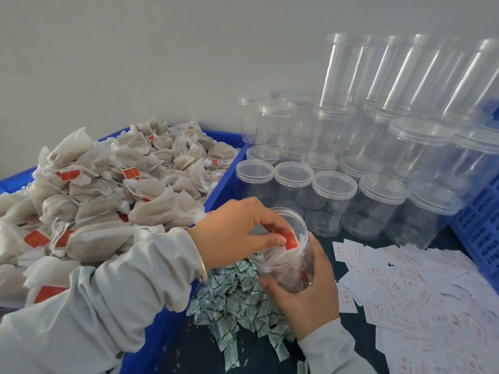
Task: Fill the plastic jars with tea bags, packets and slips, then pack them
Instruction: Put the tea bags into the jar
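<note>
Right hand [305, 290] grips tilted jar [286, 255]; left hand [237, 233] pinches tea bag [290, 240] at its mouth, above dark table [334, 344], grey wall [135, 63] behind

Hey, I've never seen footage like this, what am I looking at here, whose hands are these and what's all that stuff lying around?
There's no machine: a camera worn on a person's head looks down at their own hands. The right hand grips an open plastic jar, tilted; the left hand pushes tea bags into its mouth. More tea bags fill a blue crate on the left. In front lie small green-printed packets, to the right white slips, and behind stand lidded empty jars.
</note>
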